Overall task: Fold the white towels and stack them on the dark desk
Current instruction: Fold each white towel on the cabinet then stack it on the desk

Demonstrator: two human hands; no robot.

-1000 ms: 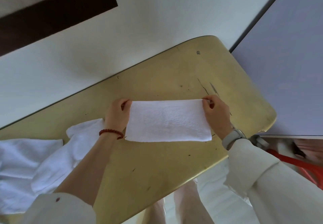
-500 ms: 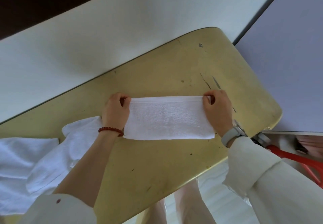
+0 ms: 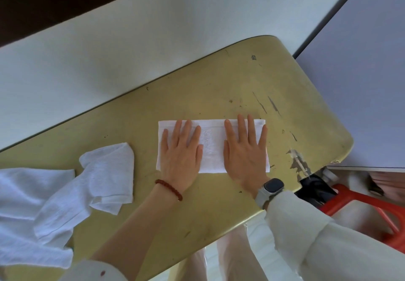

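Two hands, left hand (image 3: pixel 180 156) and right hand (image 3: pixel 245 153), lay spread flat, gripping nothing, pressing the folded white terry towel (image 3: pixel 211 145) onto the scuffed yellow table (image 3: pixel 219 87); uneven sliding could skew its layers

1. Far half of the worktop (image 3: pixel 219 87), from the folded towel (image 3: pixel 211 147) to the wall: bare.
2. Left side: loose towel pile (image 3: pixel 65 193) blocks passage.
3. Near edge: open strip between both forearms.
4. Right corner: bare surface, chipped.
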